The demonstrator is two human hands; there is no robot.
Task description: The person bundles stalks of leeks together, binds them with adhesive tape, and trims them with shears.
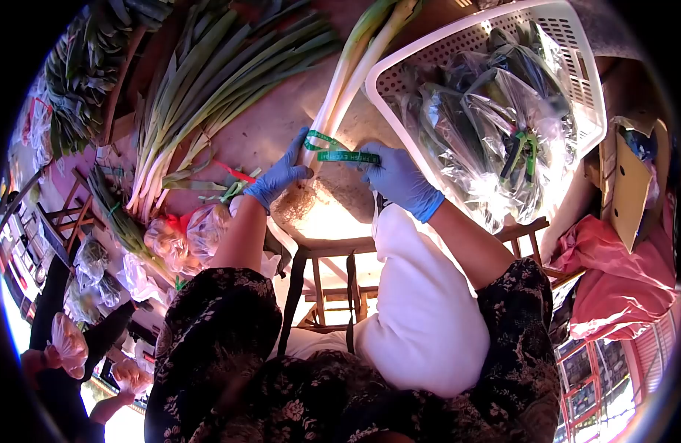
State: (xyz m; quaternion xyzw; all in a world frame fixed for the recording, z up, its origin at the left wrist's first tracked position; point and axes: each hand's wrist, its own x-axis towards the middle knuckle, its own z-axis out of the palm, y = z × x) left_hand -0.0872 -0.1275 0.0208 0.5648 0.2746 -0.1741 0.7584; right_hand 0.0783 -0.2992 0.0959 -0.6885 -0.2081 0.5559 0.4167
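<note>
Nearest, across the bottom of the frame: dark floral sleeves (pixel 215 317) and a white-covered knee (pixel 429 317). Just beyond, at the centre, a few leeks (pixel 346 85), slanting up toward the top of the frame. With the gloved left hand (pixel 281 176), holding the pale lower stalks, thumb over the front, forefinger at the left edge; impossible to tell how firmly. With the gloved right hand (pixel 401 177), pinching green printed tape (pixel 349 156) between thumb and fingers, just right of the stalks. Likely to slide or twist the leeks if pulled hard against a loose left-hand hold. Likely to twist or stick to itself if slackened, with a loop already standing off the stalks; likely to bruise the stalks or snap if overtightened. Possible, too, to snag a glove under the tape. Farther out, at upper right, a white crate (pixel 593 88) of bagged vegetables (pixel 503 111), close enough to catch the right elbow on a wide sweep. At upper left, loose leeks (pixel 207 96), easily tangled with long leaves if swung left.
</note>
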